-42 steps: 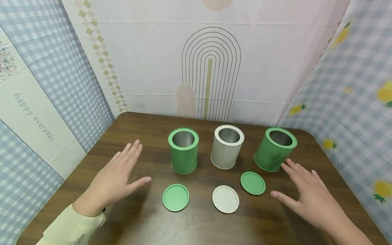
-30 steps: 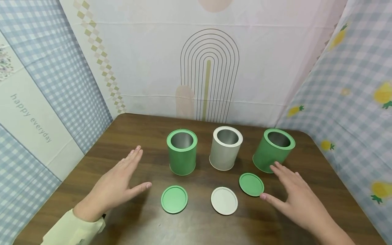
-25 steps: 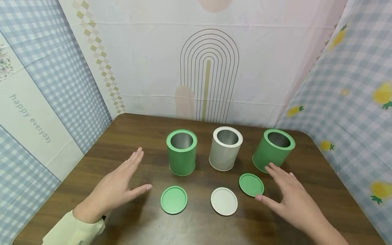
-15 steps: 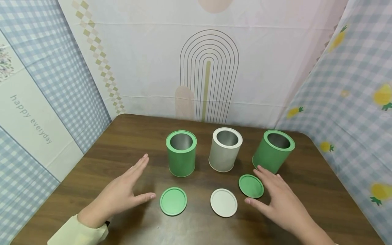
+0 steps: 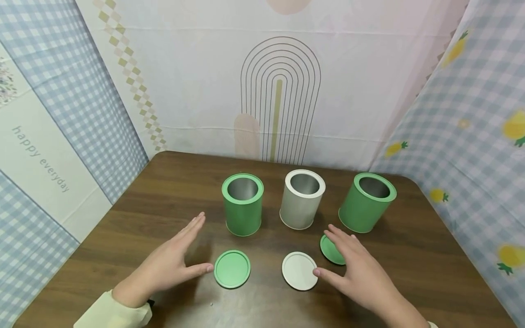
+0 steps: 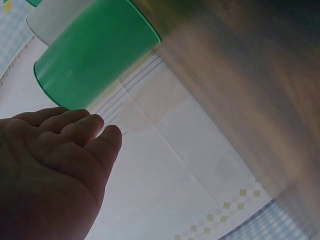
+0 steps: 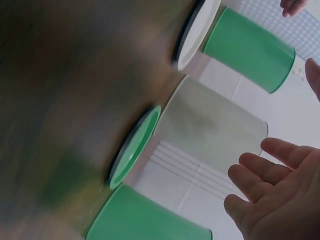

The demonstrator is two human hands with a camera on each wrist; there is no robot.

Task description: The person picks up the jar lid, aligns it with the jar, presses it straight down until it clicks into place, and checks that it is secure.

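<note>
Left hand, lower left of centre in the head view: fingers extended and close together, thumb spread wide from them. The thumb tip lies at the left edge of the light green lid; contact cannot be confirmed.

Right hand, lower right of centre: fingers extended, thumb likewise spread wide. In the head view, the fingers overlap the dark green lid, covering its right part, and the thumb tip overlaps the right edge of the white lid. The right wrist view shows these fingers apart from both lids.

The three lids lie flat in the lower middle of the frame. Beyond them stand three upright, uncovered cans in a row, well apart: left green can near centre, white can right of centre, right green can farther right.

All rest on the brown table. A pale sleeve shows at lower left. A white cloth with an arch pattern hangs across the top; blue checked cloths flank the left and right.
</note>
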